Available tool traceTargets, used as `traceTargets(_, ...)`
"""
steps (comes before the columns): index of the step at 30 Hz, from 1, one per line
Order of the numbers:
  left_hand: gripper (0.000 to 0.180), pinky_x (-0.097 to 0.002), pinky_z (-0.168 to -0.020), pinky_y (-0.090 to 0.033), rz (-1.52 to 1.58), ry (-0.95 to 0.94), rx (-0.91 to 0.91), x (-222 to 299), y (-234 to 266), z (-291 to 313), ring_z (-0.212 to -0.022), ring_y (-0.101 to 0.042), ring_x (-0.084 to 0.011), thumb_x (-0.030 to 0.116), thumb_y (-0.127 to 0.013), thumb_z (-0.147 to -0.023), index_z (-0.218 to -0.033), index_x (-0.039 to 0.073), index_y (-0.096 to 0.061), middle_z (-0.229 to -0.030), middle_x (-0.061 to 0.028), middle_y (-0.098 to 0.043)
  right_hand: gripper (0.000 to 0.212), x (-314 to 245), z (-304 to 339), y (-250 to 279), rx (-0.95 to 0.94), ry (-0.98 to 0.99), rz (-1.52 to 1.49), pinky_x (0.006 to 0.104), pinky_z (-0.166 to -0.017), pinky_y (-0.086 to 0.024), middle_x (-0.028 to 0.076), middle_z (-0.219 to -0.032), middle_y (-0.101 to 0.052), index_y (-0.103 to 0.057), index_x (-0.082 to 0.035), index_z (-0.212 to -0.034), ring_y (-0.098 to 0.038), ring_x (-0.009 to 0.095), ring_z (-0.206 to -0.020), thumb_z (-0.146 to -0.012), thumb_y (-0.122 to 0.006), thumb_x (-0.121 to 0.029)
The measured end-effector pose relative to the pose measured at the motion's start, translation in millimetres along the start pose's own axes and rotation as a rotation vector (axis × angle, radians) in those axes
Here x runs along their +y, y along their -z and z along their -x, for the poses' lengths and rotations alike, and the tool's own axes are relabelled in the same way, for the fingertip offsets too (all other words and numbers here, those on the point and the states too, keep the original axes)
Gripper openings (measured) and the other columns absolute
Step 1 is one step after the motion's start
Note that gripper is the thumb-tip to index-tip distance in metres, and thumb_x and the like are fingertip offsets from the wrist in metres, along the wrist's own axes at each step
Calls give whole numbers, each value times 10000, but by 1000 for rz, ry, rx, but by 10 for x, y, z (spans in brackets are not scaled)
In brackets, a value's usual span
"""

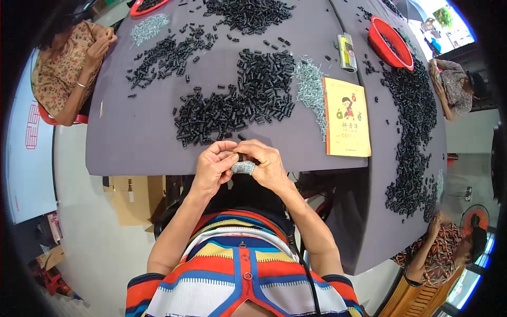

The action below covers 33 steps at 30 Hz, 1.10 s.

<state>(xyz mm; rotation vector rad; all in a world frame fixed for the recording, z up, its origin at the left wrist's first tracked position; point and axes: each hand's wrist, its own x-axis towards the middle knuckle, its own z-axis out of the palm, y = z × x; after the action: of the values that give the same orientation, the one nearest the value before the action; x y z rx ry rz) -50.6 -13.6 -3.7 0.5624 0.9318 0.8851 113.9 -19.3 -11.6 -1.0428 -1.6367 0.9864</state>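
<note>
Just past the table's near edge, my left hand (214, 168) and my right hand (268, 165) meet with fingertips pinched together. Between them is a small black ribbed part (241, 157), mostly covered by the fingers, so its exact kind cannot be told. A silvery-grey wrap (243, 168) seems to go round a finger of my right hand. Right beyond my hands lies a large heap of short black tubular plastic parts (211, 119). To the right of that heap is a pile of small silver screw-like pieces (310, 87).
A yellow booklet (348, 119) lies to the right on the grey cloth-covered table (142, 153), below a clear case with a yellow item (347, 53). A red basket (391, 42) and a long black heap (414, 116) are farther right. People sit at the left and right sides.
</note>
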Motion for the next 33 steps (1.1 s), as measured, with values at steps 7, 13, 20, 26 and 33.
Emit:
traceTargets(7,192,-163,-360,-261,28,-78,25,-75,-36,-44,-451,-403,-15,73,-610,-885,-1055,32,-531,-754,-21,-599,384,-242,-48,133,-85,-88,9,266,-621,-476,74,-1031,-618,-626,-53,-1097,-576,147,-725,-724,-707,-6)
traceTargets(13,88,-168,-366,-259,58,-14,-10,-15,-12,-31,-470,-389,-32,50,-547,-889,-960,15,-584,-765,-49,-570,186,41,-222,833,345,-45,716,350,-657,-473,119,-861,-591,-626,-23,-934,-577,254,-751,-757,-626,32)
traceTargets(20,84,-173,-380,-285,91,11,-64,-3,2,-35,-506,-422,-49,50,-537,-892,-945,11,-589,-747,-40,-552,311,376,-409,1144,375,-66,1030,420,-792,-403,134,-912,-569,-648,-54,-904,-491,343,-880,-655,-531,91)
traceTargets(26,80,-173,-379,-290,86,22,-45,-9,25,-37,-502,-427,-51,53,-540,-892,-942,12,-588,-749,-41,-555,340,309,-372,1142,285,-88,1004,416,-794,-394,124,-908,-558,-651,-81,-902,-480,334,-871,-634,-541,98)
traceTargets(33,79,-169,-379,-288,85,1,-53,-10,16,-33,-500,-422,-51,54,-541,-891,-938,12,-588,-753,-42,-555,356,164,-269,1138,298,-111,908,422,-810,-379,121,-914,-556,-633,-79,-884,-477,337,-878,-604,-531,115)
